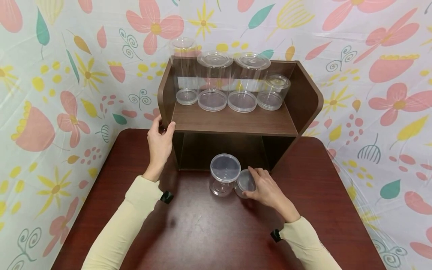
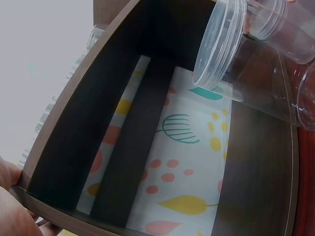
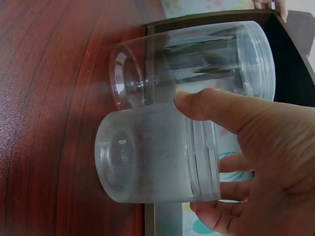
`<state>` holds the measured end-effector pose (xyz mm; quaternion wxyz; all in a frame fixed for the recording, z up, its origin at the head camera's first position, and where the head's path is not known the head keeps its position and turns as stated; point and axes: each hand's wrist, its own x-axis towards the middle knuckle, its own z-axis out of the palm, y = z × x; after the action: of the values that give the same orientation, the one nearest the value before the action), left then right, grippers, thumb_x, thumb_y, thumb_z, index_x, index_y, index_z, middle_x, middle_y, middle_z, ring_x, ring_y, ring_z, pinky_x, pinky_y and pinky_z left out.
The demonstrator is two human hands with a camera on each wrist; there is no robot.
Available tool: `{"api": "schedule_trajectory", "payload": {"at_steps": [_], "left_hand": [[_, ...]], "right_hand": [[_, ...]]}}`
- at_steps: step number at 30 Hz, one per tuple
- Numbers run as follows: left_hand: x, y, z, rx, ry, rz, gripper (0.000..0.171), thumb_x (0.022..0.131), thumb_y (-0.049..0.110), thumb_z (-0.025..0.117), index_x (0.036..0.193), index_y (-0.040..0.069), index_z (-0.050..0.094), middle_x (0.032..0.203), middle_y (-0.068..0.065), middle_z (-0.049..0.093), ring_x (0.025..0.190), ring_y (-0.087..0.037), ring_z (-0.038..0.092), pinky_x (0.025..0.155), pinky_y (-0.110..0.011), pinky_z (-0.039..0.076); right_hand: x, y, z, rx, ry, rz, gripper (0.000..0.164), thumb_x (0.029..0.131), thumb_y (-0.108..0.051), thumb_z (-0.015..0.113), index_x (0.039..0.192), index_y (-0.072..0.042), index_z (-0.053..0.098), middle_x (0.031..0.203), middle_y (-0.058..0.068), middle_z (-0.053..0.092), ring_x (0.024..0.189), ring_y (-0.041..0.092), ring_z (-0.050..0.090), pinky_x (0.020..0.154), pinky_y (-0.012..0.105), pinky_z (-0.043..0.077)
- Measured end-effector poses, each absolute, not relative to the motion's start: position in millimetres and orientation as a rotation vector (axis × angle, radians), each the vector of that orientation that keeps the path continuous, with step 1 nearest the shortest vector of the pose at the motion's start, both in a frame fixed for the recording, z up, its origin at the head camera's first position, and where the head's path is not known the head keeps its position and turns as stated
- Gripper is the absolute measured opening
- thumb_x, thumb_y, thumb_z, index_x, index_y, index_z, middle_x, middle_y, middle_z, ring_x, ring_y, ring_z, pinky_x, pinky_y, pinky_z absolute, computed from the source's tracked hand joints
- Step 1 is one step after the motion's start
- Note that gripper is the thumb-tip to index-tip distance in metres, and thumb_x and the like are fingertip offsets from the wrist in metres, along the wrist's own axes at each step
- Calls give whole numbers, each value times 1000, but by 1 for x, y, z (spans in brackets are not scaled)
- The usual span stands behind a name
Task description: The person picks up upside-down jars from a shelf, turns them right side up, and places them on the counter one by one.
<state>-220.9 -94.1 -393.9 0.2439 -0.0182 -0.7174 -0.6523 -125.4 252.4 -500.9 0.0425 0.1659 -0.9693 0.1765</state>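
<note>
My left hand [image 1: 160, 146] holds the left side panel of a dark brown two-tier shelf [image 1: 233, 123], thumb at its front edge. In the left wrist view part of that hand [image 2: 12, 206] shows at the shelf's edge. My right hand [image 1: 269, 190] grips a short clear plastic jar [image 3: 147, 152] near its lid, thumb on one side and fingers on the other. Right beside it, on the table before the shelf, a taller clear jar [image 1: 225, 168] stands upright with its lid on. Both jars look see-through, with nothing visible inside.
On the upper tier stand a tall narrow jar [image 1: 185, 75], two wide lidded jars [image 1: 214, 80] [image 1: 248, 82] and a short jar [image 1: 274, 93]. The lower tier [image 1: 219, 150] is dark inside. A red-brown table [image 1: 199, 232] lies beneath, with a flower-patterned cloth [image 1: 74, 67] behind.
</note>
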Motion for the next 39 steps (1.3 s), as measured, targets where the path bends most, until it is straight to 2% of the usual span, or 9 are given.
{"api": "schedule_trajectory", "payload": {"at_steps": [11, 16, 19, 23, 27, 30, 33, 36, 39], "left_hand": [[-225, -96, -398, -61, -1950, -1790, 39, 98, 10, 68, 135, -1, 63, 118, -18, 66, 104, -18, 60, 93, -26, 50], [-225, -95, -398, -57, -1948, -1799, 38, 98, 10, 69, 135, 0, 63, 119, -18, 66, 105, -19, 61, 93, -26, 50], [-225, -95, -399, -46, -1957, -1795, 39, 99, 9, 69, 136, 0, 63, 121, -20, 66, 107, -20, 61, 93, -26, 49], [-225, -94, -399, -28, -1966, -1786, 39, 99, 5, 66, 137, -5, 60, 123, -25, 64, 110, -26, 61, 96, -32, 49], [-225, -92, -397, -26, -1966, -1795, 40, 99, 1, 64, 138, -9, 57, 124, -29, 62, 110, -29, 59, 99, -40, 48], [-225, -92, -397, -31, -1973, -1796, 40, 100, 4, 65, 138, -7, 58, 124, -27, 63, 109, -27, 59, 99, -40, 48], [-224, -94, -397, -41, -1979, -1789, 40, 100, 8, 66, 138, -3, 60, 122, -23, 65, 108, -23, 60, 97, -33, 49], [-224, -95, -398, -55, -1976, -1782, 39, 99, 10, 68, 136, 0, 62, 120, -20, 66, 107, -20, 61, 94, -28, 49], [-225, -96, -399, -72, -1972, -1769, 38, 99, 11, 68, 135, 0, 63, 118, -18, 67, 103, -19, 61, 92, -26, 50]], "right_hand": [[-125, 252, -503, 471, -2995, 580, 95, 73, -31, 94, 147, 8, 49, 132, 29, 56, 115, 42, 54, 98, 54, 48], [-123, 252, -500, 436, -3020, 632, 100, 73, -37, 94, 149, 7, 46, 136, 29, 54, 122, 44, 53, 105, 57, 44], [-121, 254, -495, 401, -3023, 688, 101, 77, -40, 92, 149, 9, 43, 140, 32, 51, 128, 48, 50, 109, 61, 40], [-118, 259, -480, 356, -2986, 772, 90, 87, -38, 84, 149, 12, 42, 143, 35, 50, 132, 51, 48, 107, 63, 40], [-117, 264, -456, 315, -2892, 914, 76, 92, -30, 80, 147, 11, 46, 136, 32, 57, 119, 47, 60, 98, 60, 49], [-116, 266, -437, 270, -2788, 1036, 65, 94, -23, 79, 143, 9, 52, 129, 28, 64, 103, 41, 69, 88, 53, 56], [-115, 268, -417, 234, -2675, 1106, 52, 96, -19, 76, 139, 6, 59, 122, 22, 69, 97, 32, 71, 85, 36, 58], [-115, 268, -396, 214, -2561, 1152, 43, 98, -15, 73, 135, 4, 63, 117, 18, 72, 95, 17, 70, 81, 17, 52], [-116, 267, -376, 218, -2448, 1215, 38, 99, -10, 71, 133, 4, 64, 115, 16, 72, 95, 2, 66, 80, 10, 48]]}}
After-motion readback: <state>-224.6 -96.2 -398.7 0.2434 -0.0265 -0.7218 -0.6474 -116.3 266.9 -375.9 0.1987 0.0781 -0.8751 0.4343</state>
